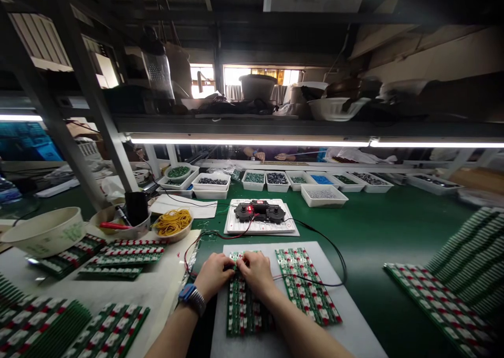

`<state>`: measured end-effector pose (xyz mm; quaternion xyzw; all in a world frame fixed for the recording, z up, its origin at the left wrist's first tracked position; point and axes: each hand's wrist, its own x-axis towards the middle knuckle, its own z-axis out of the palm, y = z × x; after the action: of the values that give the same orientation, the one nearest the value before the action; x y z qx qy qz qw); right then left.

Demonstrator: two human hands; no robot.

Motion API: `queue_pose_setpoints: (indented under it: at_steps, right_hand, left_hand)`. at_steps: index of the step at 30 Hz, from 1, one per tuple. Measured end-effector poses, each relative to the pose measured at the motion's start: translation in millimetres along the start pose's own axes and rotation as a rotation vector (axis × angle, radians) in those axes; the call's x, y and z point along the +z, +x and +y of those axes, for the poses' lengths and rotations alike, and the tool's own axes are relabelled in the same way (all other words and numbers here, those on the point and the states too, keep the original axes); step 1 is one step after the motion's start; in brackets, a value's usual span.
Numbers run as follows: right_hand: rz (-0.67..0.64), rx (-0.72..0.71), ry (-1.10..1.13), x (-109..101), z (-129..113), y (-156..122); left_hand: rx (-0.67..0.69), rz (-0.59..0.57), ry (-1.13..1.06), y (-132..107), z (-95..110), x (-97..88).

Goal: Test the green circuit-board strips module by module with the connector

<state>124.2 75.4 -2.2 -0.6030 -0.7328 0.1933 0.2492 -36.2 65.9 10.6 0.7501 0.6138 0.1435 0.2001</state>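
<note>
My left hand (214, 271), with a blue-faced watch (189, 295) on the wrist, is closed in a pinch over the upper part of a green circuit board panel (240, 316). Beside it, nearly touching, my right hand (255, 271) is closed over the same panel. The fingers hide whatever they hold. A second circuit board panel (305, 284) with white and red parts lies to the right on the same pale sheet (354, 326). A thin lead (331, 282) passes near my right wrist, and red and black wires run behind my left hand.
A black device with a red lit display (260, 211) sits on a white foam tray (232, 227). Several white bins (325, 196) of small parts line the back. Stacked panels (437, 300) stand right; more panels (106, 332), yellow rubber bands (173, 221) and a bowl (43, 232) are left.
</note>
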Motion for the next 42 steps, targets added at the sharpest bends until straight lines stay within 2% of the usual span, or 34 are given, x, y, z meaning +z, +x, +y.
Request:
queue_pose_setpoints:
  at_steps: [6,14,17,23,30,42]
  right_hand:
    - [-0.031,0.007,0.009,-2.6,0.7,1.0]
    - [-0.185,0.021,0.091,-17.3,1.5,10.1]
    - [-0.178,0.03,0.096,-16.8,1.9,8.9]
    - [-0.157,-0.048,0.154,-15.4,7.1,7.0]
    - [-0.16,-0.008,0.198,-11.1,11.1,29.5]
    - [-0.104,-0.044,0.183,-6.9,15.1,25.5]
  left_hand:
    - [-0.005,-0.008,0.007,-0.3,1.9,-1.6]
    - [-0.029,0.024,0.004,-0.9,0.9,0.1]
    - [-0.024,0.053,0.036,-4.0,3.4,1.8]
    - [0.023,0.113,0.128,-12.3,10.1,-0.7]
    - [0.006,0.114,0.144,0.8,10.2,-12.9]
    - [0.015,0.126,0.088,4.0,4.2,-1.0]
